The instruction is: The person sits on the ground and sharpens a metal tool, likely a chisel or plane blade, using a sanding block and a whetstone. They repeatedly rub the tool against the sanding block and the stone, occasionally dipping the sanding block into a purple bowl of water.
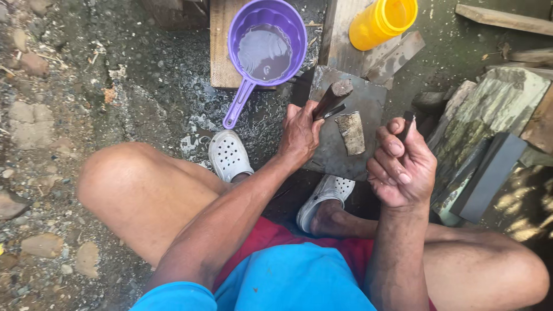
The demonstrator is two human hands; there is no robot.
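My left hand (299,137) is closed around a wooden-handled tool (333,97); a short bit of dark metal shows beside the handle. It hovers over a flat grey stone slab (334,155) on the ground. A small worn whetstone (351,133) lies on that slab between my hands. My right hand (402,167) is raised at the slab's right edge, thumb and fingers pinched on a thin dark piece (408,123), most of it hidden by the fingers. I cannot tell whether it is part of the tool.
A purple ladle-shaped dipper (266,43) holding water sits on a wooden board beyond the slab. A yellow plastic cup (382,21) lies at the back. Grey blocks and planks (489,173) are stacked at right. My feet in white clogs (228,154) flank the slab; wet gravel lies at left.
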